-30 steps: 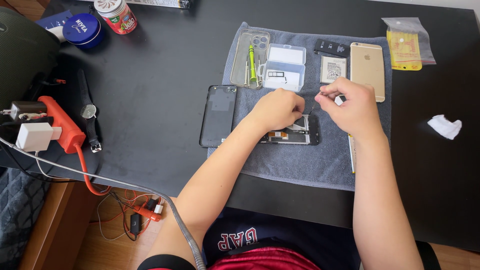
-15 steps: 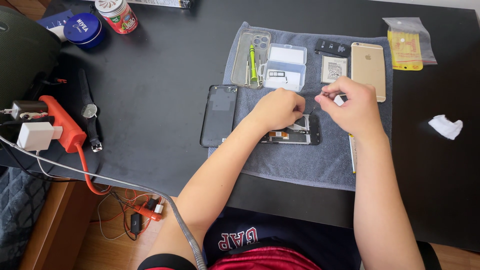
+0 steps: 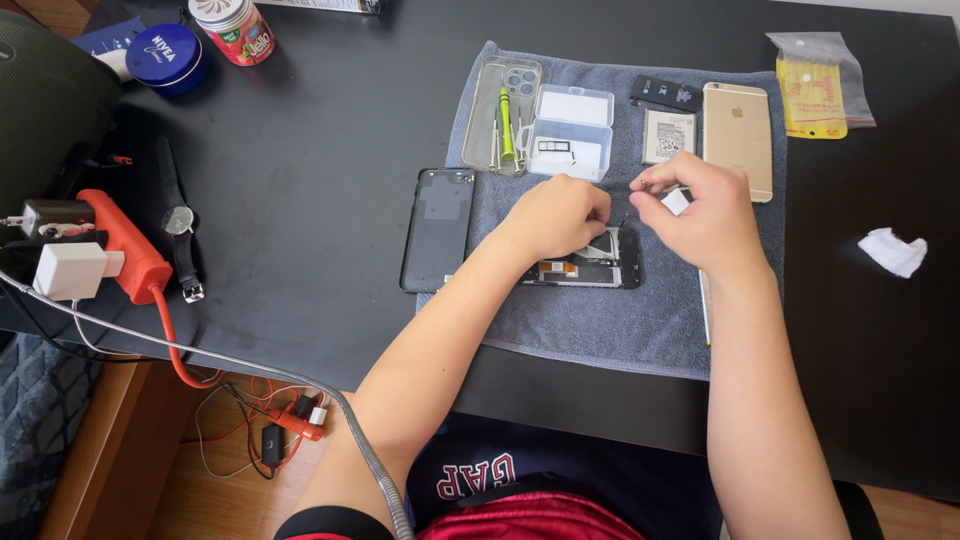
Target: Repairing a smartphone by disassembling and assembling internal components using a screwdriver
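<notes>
Opened phone (image 3: 590, 265) lies on the grey towel (image 3: 600, 320), its insides exposed. Left hand (image 3: 555, 215) presses down on it, fingers curled; right hand (image 3: 695, 205) pinches a small white piece just above. Steady bracing and a light fingertip grip seem wise, with the parts box (image 3: 570, 130) nearby.

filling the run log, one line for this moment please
left hand on opened black phone | right hand pinching small white piece | grey towel beneath
</notes>
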